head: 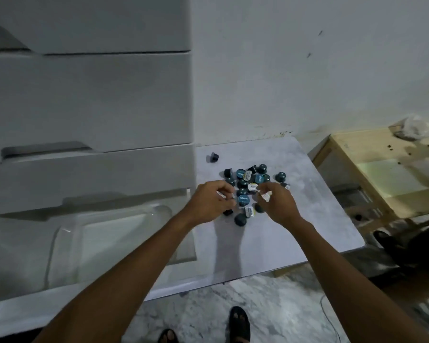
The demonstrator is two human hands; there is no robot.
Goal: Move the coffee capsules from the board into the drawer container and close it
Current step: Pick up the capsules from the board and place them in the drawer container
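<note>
Several dark teal coffee capsules lie in a heap on the pale marbled board. One stray capsule rests apart near the board's back left corner. My left hand curls over the heap's left side, fingers closed on capsules. My right hand is on the heap's right side, pinching a capsule with a white foil tab. The clear drawer of the grey drawer unit stands pulled out at the lower left, and I see nothing inside it.
The drawer unit's upper drawers are closed and rise to the left of the board. A wooden frame table with a crumpled bag stands to the right. A white wall is behind. My sandalled feet show on the marble floor below.
</note>
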